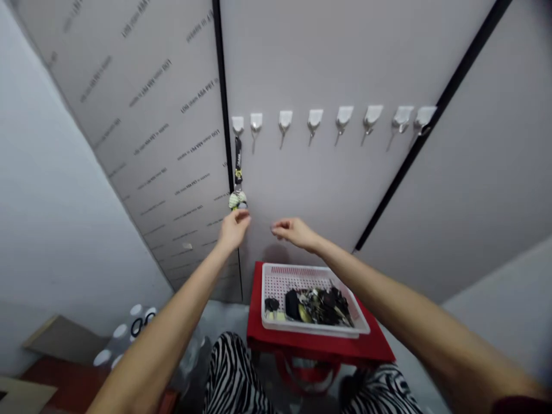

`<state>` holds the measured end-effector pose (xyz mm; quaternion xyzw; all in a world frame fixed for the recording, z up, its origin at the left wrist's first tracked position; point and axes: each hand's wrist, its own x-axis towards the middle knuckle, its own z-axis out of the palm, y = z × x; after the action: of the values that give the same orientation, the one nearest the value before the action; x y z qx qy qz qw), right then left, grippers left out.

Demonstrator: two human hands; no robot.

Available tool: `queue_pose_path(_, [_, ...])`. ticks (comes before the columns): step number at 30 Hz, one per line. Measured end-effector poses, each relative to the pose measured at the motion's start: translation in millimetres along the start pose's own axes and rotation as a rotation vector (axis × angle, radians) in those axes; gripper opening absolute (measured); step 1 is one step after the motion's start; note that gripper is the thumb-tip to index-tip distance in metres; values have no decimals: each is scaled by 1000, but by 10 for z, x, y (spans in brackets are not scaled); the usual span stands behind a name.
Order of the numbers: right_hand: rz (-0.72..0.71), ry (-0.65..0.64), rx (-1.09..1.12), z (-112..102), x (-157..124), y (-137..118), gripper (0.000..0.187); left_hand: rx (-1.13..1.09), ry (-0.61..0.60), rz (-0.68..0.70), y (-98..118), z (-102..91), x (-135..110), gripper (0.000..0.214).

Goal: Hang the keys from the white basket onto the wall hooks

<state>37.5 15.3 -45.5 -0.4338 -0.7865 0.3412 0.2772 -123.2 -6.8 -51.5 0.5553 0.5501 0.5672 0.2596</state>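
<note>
A keychain [238, 199] with a black-and-yellow strap and a pale green striped charm hangs from the leftmost white hook [237, 125] on the grey wall panel. My left hand [234, 230] is closed at the keychain's lower end, its fingertips overlapping the bottom of the charm. Right of it, my right hand [296, 232] is in a pinch in front of the panel, apart from the keychain. Whatever may be between those fingertips is too small to make out. Below both hands, a white plastic basket [317, 329] holds a jumbled pile of keys and dark key fobs [321, 305].
Several more white hooks [315, 118] run rightward along the panel. The basket stands on a red stool [254, 322] between my knees in zebra-striped trousers [235, 374]. Clear bottles with white caps [119, 331] and cardboard [64, 339] are at lower left.
</note>
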Motion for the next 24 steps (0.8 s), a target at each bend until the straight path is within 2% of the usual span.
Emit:
queue_pose_path(3, [103,-249,-191,95,-541,529,24,203,-315,51,-273,299,-555,22])
queue_pose_path(4, [125,-294,-286,129,-690,660,24,271,-437,79,-337,407,-728,23])
queue_pose_path(6, [109,-286,-462,193,-914,841,26,415,-644,146,-423,607,-1012,25])
queue_pose_path(8, [76,-203,-576,245,-1034,928,28,560,-748,200,-465,760,-1193,29])
queue_pose_path(11, [121,-152,-648,280,-1064,964,32,736,-707,171,-494,883,-1282,42])
queue_pose_path(14, [170,-169,-634,285,-1021,974,31,828,-629,63,-521,921,-1244,53])
queue_pose_path(16, [166,-163,-612,297,-996,971,25,842,-633,13,-537,932,-1206,53])
queue_pose_path(21, [133,-99,-574,369,-980,943,26,794,-661,-90,-571,962,-1175,35])
queue_pose_path(24, [113,-127,-515,366,-980,953,20,625,-628,-107,-591,965,-1155,21])
